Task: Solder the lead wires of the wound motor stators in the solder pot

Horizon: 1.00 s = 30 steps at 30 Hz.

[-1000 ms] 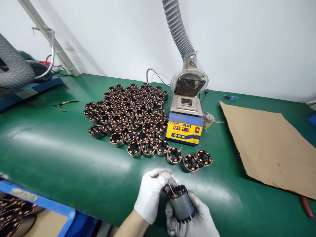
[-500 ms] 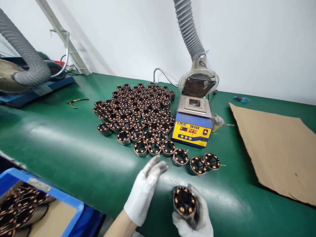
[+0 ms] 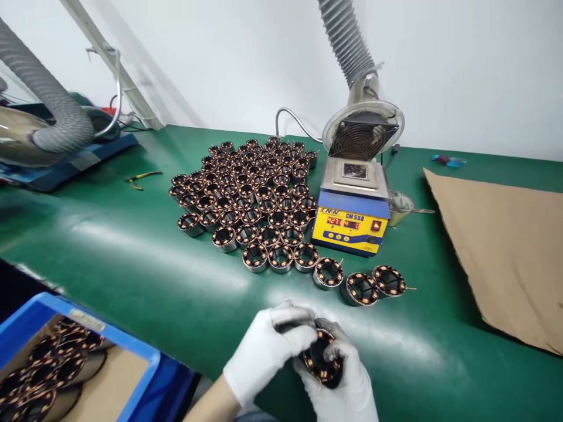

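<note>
A motor stator (image 3: 322,375), a dark ring with copper windings around its inner wall, is held over the near edge of the bench. My right hand (image 3: 347,381), in a white glove, is wrapped round it with the thumb over the rim. My left hand (image 3: 275,340), gloved too, closes thumb and fingers at the ring's upper left edge; its fingertips are partly hidden. Beyond my hands, several similar stators (image 3: 280,258) stand close together on the green bench. The nearest ones to the right include a stator (image 3: 361,289) beside another with a wire lead sticking out.
A blue and yellow solder pot (image 3: 349,225) with a lit display stands behind, under a fume hose (image 3: 347,41). Cardboard (image 3: 505,246) lies at right. A blue bin (image 3: 145,375) of stators is at lower left. Yellow-handled cutters (image 3: 143,177) lie at back left.
My left hand has moved right and down from the open bench onto the stator, its fingers closing there. My right hand still holds the stator, now tilted differently. The view has shifted slightly.
</note>
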Available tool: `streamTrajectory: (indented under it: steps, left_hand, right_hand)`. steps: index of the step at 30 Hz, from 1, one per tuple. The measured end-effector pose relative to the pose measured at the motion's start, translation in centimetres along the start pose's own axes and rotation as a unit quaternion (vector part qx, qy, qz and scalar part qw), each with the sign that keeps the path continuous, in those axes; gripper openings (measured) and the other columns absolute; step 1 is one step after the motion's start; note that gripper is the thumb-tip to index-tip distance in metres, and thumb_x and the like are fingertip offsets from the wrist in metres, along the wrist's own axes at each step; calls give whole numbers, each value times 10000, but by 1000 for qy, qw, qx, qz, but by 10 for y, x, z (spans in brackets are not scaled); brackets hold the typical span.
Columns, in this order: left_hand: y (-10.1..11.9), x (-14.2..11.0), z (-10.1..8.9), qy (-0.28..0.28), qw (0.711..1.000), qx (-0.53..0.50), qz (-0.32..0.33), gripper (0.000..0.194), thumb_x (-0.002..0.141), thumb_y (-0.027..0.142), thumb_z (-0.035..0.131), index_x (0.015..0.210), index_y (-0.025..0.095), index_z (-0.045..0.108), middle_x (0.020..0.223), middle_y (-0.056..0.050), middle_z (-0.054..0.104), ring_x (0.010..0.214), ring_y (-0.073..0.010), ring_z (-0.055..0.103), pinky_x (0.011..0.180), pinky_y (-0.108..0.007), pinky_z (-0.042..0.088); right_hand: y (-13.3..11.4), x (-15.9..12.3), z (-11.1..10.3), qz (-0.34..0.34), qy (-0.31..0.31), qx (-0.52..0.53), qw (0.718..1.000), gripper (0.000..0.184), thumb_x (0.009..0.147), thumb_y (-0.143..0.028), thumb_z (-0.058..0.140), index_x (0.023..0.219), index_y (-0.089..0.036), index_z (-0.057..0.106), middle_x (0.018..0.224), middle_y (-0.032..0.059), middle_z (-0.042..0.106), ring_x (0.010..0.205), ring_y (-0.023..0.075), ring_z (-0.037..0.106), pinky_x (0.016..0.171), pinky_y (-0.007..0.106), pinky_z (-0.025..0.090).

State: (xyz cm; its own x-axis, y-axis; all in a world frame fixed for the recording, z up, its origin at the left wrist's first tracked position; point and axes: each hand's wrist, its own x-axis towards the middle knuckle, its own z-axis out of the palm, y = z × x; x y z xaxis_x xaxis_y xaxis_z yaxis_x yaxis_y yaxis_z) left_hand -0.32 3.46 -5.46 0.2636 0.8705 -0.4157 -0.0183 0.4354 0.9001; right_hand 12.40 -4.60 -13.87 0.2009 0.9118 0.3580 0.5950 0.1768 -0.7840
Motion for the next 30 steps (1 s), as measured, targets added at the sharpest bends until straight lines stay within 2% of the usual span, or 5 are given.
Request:
streamTrajectory:
  steps: [4,11,21,27,30]
  left_hand:
    - [10,8,1,-49,996,69,-24,106,598,210,588,589,160,681,606,-2,634,636,-187,559,623,-252,435]
    - [18,9,-9,22,995,94,32,395,643,298,695,1021,184,685,940,-31,693,854,-222,606,738,-270,458]
    - [-5,0,14,43,998,11,-44,102,537,243,637,584,154,652,611,-27,652,603,-192,579,573,-262,455]
    - [1,-2,16,89,991,103,13,454,508,234,744,955,176,687,980,-53,689,947,-267,612,842,-304,471]
    - [1,1,24,61,995,84,-6,243,538,271,679,756,168,710,808,-51,698,804,-265,632,728,-312,493]
  right_hand:
    - [-1,-2,1,30,7,24,999,311,687,-350,733,898,-277,516,1096,84,680,960,303,656,740,410,533]
    - [-7,-3,5,67,25,43,996,296,706,-384,718,869,-273,498,1103,87,672,985,294,641,812,428,509]
    - [-5,5,-6,-5,-10,2,1000,276,717,-358,719,841,-265,490,1067,100,690,936,297,673,667,382,564]
    - [-6,7,-7,-32,-12,-37,999,363,725,-411,704,981,-256,497,1046,117,695,899,300,684,654,381,565]
    - [-1,3,-7,-42,-18,-47,998,364,736,-421,685,993,-252,491,1045,129,689,909,306,679,658,387,562]
